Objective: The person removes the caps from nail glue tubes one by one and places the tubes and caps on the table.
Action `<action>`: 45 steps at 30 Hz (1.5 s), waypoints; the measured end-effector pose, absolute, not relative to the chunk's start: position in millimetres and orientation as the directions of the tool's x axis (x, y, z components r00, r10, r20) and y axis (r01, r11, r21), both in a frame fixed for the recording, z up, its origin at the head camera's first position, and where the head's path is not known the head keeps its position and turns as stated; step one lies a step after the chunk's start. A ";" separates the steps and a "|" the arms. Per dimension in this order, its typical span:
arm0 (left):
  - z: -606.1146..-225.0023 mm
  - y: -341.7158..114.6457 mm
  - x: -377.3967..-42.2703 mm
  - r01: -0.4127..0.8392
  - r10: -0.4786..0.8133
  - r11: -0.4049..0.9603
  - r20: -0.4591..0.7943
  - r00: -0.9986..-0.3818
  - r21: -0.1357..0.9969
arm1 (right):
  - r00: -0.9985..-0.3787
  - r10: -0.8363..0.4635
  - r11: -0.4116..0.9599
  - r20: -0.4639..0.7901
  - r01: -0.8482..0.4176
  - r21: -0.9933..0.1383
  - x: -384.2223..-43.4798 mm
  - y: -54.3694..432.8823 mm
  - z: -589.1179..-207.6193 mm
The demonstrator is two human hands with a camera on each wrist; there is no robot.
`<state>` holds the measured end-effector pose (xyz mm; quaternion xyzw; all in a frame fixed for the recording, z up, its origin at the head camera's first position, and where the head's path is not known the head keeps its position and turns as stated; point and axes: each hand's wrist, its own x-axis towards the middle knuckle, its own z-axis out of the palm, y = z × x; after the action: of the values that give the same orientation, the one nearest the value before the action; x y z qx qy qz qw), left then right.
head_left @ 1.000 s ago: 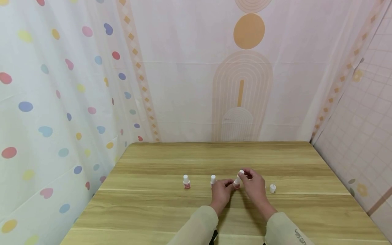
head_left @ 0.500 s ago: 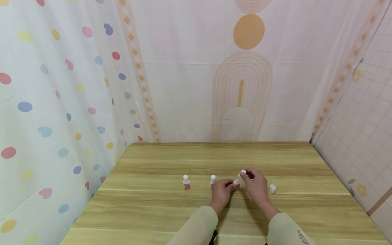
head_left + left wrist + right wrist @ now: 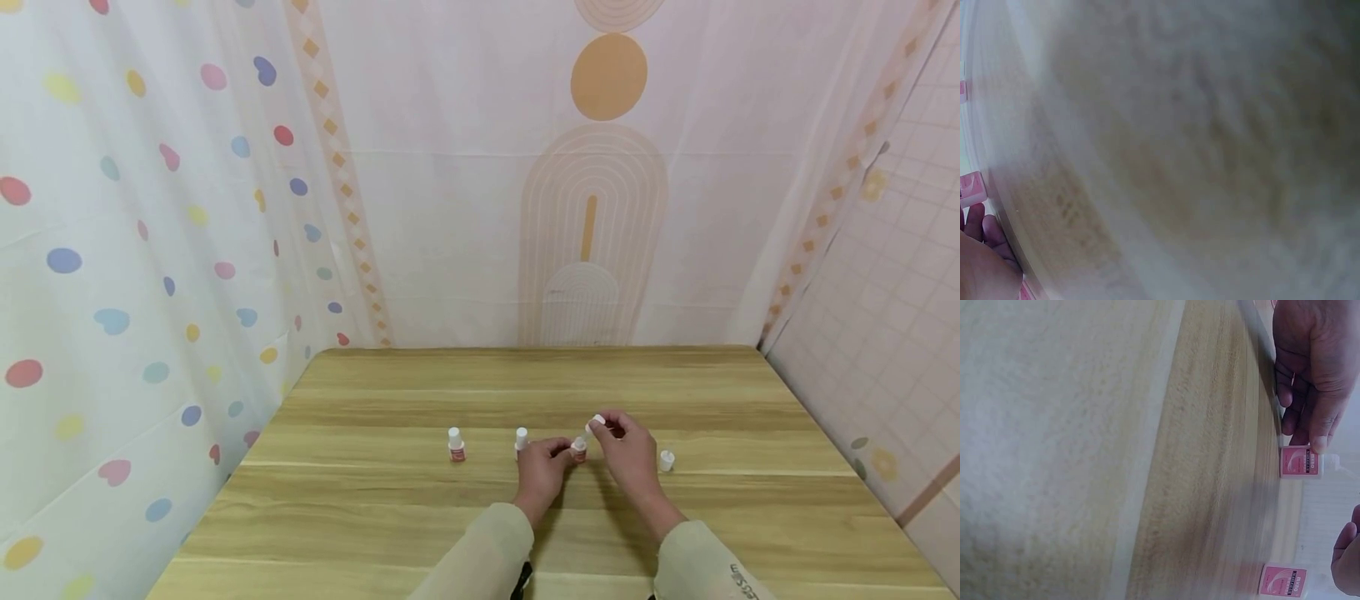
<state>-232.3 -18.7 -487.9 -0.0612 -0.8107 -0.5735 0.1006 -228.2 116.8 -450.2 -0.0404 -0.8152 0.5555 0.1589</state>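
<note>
In the head view, my left hand (image 3: 542, 471) holds a small nail glue bottle (image 3: 579, 452) with a pink label, standing on the table. The right wrist view shows its thumb and fingertips at the sides of this bottle (image 3: 1300, 462), whose white neck is bare. My right hand (image 3: 628, 454) pinches a white cap (image 3: 597, 422), tilted, just above and right of the neck; a pale part shows between them. Left of my left hand stands a capped bottle (image 3: 522, 440), its lower part hidden by that hand. Another capped bottle (image 3: 457, 446) stands farther left.
A separate white cap (image 3: 667, 461) stands on the wooden table (image 3: 375, 533), right of my right hand. Another pink-labelled bottle (image 3: 1283, 581) shows low in the right wrist view; in the head view it is hidden. Curtains (image 3: 450, 208) hang behind the table.
My right hand has shifted slightly right, drawing the white cap up and away from the bottle, and the cap leans more. My left hand stays on the bottle.
</note>
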 end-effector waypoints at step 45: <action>-487.2 -19.0 -230.9 0.211 -0.011 0.277 0.222 -0.975 0.937 | -0.925 0.366 0.070 0.106 -0.087 -0.994 -232.9 107.3 -449.0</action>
<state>-230.9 -19.0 -487.2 -0.0628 -0.7938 -0.5978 0.0928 -232.9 107.3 -449.0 -0.0981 -0.7118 0.6750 0.1677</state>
